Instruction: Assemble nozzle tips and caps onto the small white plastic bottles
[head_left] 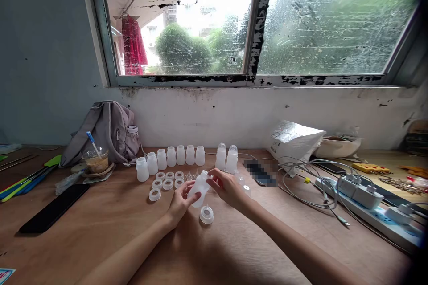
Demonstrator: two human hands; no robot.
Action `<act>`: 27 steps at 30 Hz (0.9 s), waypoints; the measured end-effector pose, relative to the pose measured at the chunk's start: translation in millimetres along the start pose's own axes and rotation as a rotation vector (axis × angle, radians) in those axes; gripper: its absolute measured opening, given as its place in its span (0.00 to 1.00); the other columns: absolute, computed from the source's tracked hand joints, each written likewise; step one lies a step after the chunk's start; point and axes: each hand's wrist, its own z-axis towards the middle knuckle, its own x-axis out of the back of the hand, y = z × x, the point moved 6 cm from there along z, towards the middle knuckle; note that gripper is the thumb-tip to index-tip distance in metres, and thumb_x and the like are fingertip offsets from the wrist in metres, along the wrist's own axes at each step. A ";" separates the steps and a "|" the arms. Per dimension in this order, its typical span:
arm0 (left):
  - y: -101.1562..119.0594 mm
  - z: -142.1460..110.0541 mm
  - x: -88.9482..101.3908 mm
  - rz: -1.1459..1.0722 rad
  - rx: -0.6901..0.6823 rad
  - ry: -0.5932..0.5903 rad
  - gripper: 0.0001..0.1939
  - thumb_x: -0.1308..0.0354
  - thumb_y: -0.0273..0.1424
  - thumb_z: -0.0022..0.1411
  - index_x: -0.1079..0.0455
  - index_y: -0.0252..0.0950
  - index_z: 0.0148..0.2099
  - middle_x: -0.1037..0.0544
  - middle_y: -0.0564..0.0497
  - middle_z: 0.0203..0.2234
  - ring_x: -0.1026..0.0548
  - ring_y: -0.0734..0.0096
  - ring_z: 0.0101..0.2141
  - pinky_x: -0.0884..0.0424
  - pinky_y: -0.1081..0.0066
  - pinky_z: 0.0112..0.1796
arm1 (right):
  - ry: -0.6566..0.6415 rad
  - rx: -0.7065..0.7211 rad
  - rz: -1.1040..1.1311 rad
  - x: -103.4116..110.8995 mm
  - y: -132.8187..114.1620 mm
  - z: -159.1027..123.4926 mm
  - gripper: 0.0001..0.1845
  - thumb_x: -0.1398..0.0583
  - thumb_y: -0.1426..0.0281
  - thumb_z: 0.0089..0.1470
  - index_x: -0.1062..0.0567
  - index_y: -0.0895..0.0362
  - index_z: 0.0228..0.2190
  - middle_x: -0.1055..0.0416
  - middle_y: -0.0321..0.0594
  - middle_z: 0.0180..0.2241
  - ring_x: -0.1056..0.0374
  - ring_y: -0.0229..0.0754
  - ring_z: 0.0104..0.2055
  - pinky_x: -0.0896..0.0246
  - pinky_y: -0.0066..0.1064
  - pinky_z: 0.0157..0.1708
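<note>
A frosted baby bottle (200, 189), without a cap, is held tilted above the table between my two hands. My left hand (180, 202) wraps its lower body, and my right hand (227, 185) grips it near the neck. Just below it on the table lies a collar ring with a nipple (206, 214). Several white collar rings (167, 183) are laid out to the left, with clear nipples (189, 175) beside them. Behind these stands a row of open bottles (171, 156). Two capped bottles (231, 159) stand further right, and clear domed caps (246, 190) lie partly behind my right hand.
On the left are a black flat case (55, 209), a drink cup (96, 160) and a grey backpack (112, 131). To the right lie a blurred phone (261, 173), tangled cables (301, 191), a power strip (368, 205) and a white foil bag (294, 142).
</note>
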 end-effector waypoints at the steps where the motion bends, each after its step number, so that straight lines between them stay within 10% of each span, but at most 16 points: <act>1: 0.5 0.6 1.6 0.014 -0.026 0.021 0.23 0.39 0.35 0.47 0.36 0.35 0.46 0.29 0.44 0.43 0.34 0.59 0.46 0.39 0.66 0.44 | -0.006 0.005 -0.043 2.9 0.9 5.8 0.10 0.49 0.63 0.53 0.33 0.54 0.33 0.34 0.36 0.23 0.41 0.36 0.22 0.49 0.26 0.22; 6: 8.2 0.0 12.0 0.235 -0.179 0.108 0.23 0.42 0.36 0.51 0.39 0.39 0.50 0.35 0.45 0.48 0.39 0.59 0.49 0.41 0.66 0.46 | 0.051 -0.043 -0.316 28.0 17.8 42.7 0.08 0.49 0.66 0.53 0.33 0.55 0.33 0.32 0.40 0.29 0.39 0.37 0.27 0.52 0.26 0.24; 15: 5.2 -19.2 -24.6 0.961 -0.448 -0.450 0.25 0.44 0.44 0.49 0.36 0.37 0.48 0.30 0.43 0.40 0.36 0.55 0.41 0.43 0.61 0.44 | -0.050 -0.290 -0.592 14.7 77.6 100.9 0.09 0.50 0.69 0.53 0.32 0.57 0.36 0.30 0.47 0.34 0.35 0.43 0.33 0.52 0.28 0.26; 27: -4.5 -16.6 -20.1 1.113 -0.534 -0.292 0.16 0.44 0.35 0.50 0.35 0.37 0.42 0.27 0.49 0.36 0.34 0.63 0.40 0.49 0.60 0.48 | -0.116 -0.371 -0.620 -25.5 108.5 113.7 0.07 0.48 0.76 0.52 0.32 0.65 0.34 0.31 0.49 0.30 0.35 0.41 0.31 0.51 0.28 0.26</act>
